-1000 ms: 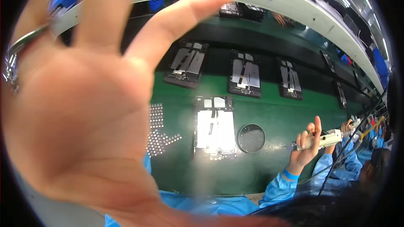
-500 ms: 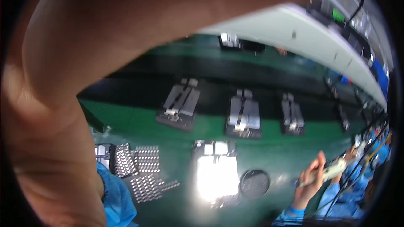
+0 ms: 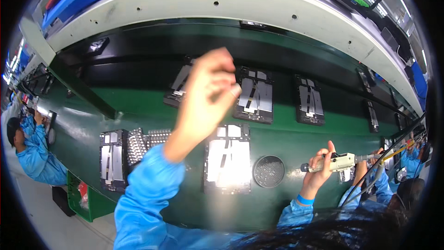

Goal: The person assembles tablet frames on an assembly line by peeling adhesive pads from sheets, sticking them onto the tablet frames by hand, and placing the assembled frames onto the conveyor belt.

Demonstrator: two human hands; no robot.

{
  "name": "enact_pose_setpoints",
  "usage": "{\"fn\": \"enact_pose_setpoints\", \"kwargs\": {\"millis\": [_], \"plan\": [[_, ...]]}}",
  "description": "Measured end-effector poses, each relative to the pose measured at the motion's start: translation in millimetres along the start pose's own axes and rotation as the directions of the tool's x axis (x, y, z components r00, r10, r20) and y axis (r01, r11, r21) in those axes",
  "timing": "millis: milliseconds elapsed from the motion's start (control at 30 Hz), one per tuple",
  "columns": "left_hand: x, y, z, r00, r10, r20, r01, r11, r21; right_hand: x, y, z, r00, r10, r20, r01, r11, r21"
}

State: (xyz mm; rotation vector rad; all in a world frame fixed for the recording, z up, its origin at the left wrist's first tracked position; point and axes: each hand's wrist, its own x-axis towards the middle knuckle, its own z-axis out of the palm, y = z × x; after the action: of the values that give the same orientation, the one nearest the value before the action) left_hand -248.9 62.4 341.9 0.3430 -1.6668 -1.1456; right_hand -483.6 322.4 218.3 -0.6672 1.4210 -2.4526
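My left hand [image 3: 208, 97] is raised over the bench, blurred by motion. Its fingers are loosely curled with the thumb apart, and nothing shows between them. Below it lies a tablet with its back off [image 3: 226, 159], under bright glare. My right hand [image 3: 319, 169] is wrapped round a pale electric screwdriver [image 3: 342, 162], held level with its dark tip toward the left. Between the tablet and this hand sits a round dark dish [image 3: 269, 171] of small parts, probably screws.
Several opened tablets [image 3: 310, 102] stand in a row on a dark strip beyond. Left are another opened tablet [image 3: 113, 159] and trays of small pieces [image 3: 137, 146]. A green post [image 3: 83, 85] and pale shelf beam [image 3: 185, 0] frame the bench. Co-workers in blue sit both sides.
My left hand and arm have swung away from close in front of the camera to over the bench. The right hand still holds the screwdriver.
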Motion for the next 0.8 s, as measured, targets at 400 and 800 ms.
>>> {"fn": "enact_pose_setpoints", "kwargs": {"millis": [400,800], "plan": [[-21,-178,-21,0.660,-0.455,0.598,-0.174,0.682,0.710,3,-2,-7,0.999,0.013,-0.052,-0.014,0.999,-0.030],[-14,-197,2,0.654,-0.721,0.229,0.712,0.484,-0.510,16,13,-34,0.967,0.196,-0.165,-0.224,0.959,-0.175]]}}
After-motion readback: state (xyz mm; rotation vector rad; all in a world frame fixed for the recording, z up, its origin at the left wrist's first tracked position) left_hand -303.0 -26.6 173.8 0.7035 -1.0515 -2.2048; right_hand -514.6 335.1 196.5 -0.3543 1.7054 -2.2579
